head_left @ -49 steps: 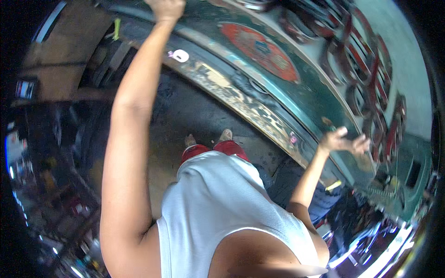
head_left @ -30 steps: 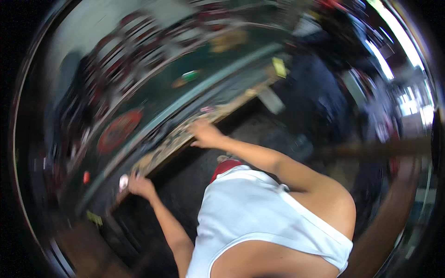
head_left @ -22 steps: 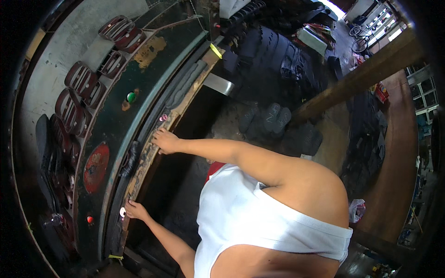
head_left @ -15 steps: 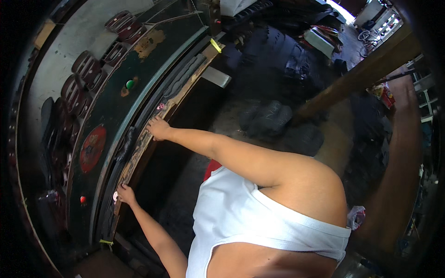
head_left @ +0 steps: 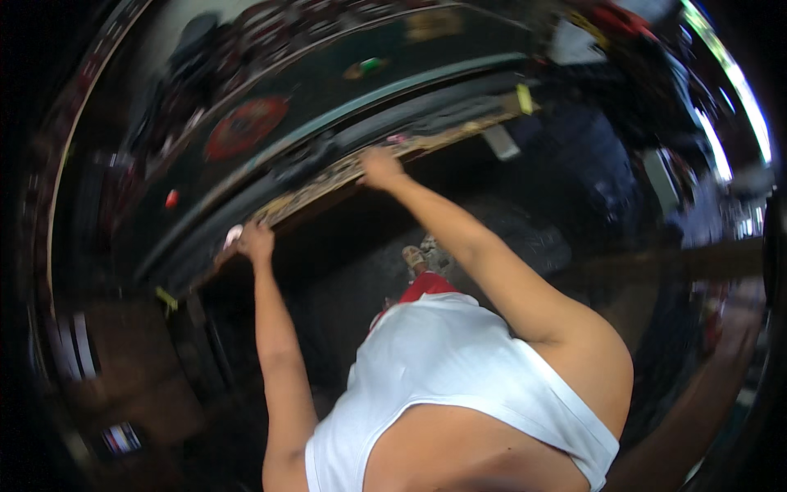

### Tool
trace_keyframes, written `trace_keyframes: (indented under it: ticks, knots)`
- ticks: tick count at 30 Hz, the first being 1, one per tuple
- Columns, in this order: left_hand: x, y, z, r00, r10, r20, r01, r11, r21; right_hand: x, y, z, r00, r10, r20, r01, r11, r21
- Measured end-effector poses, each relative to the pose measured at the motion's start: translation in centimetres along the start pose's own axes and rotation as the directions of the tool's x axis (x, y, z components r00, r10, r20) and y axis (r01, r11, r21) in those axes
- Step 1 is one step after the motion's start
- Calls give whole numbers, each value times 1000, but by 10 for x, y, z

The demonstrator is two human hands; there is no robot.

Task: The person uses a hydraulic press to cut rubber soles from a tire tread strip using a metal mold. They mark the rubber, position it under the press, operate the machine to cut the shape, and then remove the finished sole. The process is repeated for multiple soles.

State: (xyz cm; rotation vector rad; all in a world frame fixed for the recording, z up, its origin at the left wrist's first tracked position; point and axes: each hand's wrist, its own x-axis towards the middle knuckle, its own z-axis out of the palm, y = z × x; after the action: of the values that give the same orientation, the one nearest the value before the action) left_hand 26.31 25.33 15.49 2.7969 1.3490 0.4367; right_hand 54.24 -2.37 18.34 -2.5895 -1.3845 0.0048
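A worn wooden rail (head_left: 316, 181) runs along the near edge of a long dark green bench-like frame. My left hand (head_left: 257, 240) is closed over the rail's left part, beside a small pink-and-white piece (head_left: 234, 235). Farther right, my right hand (head_left: 381, 168) also grips the rail, its fingers blurred. Just beyond it lies another small pink piece (head_left: 397, 139). Dark grey padded strips (head_left: 467, 113) lie in the channel behind the rail. The panel beyond bears a red oval (head_left: 246, 128), a red knob (head_left: 171, 198) and a green knob (head_left: 370, 63).
Yellow strips (head_left: 523, 98) mark the rail's right end, with a pale block (head_left: 502, 142) below. Brown boxes (head_left: 139, 361) stand at the lower left. My foot (head_left: 414, 258) is on the dark floor. Dark red slotted parts (head_left: 270, 25) lie behind the panel.
My view has swung, so the bench now lies more level across the upper part and my foot has come into sight. Both hands stay at about the same places on the rail.
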Motion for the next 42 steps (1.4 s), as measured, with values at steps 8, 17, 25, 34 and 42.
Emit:
trace_keyframes:
  ticks: [8, 17, 25, 34, 42]
  knots:
    - [-55, -21, -15, 1000, -4, -19, 2, 992, -130, -16, -24, -5, 975, 3, 223, -42, 984, 172]
    - [-2, 3, -65, 947, -91, 309, 190, 932, -308, 83, -53, -106, 715, -343, 609, 77, 905, 419]
    - [59, 107, -57, 912, -217, 349, 410, 427, -806, 153, -114, -83, 868, -481, 121, 437, 857, 274]
    - [79, 123, -30, 914, -311, 259, 367, 371, -853, 183, -105, -89, 845, -508, 166, 378, 788, 486]
    - [77, 123, -29, 915, -322, 241, 360, 387, -849, 191, -56, -191, 918, -343, 199, -130, 213, 968]
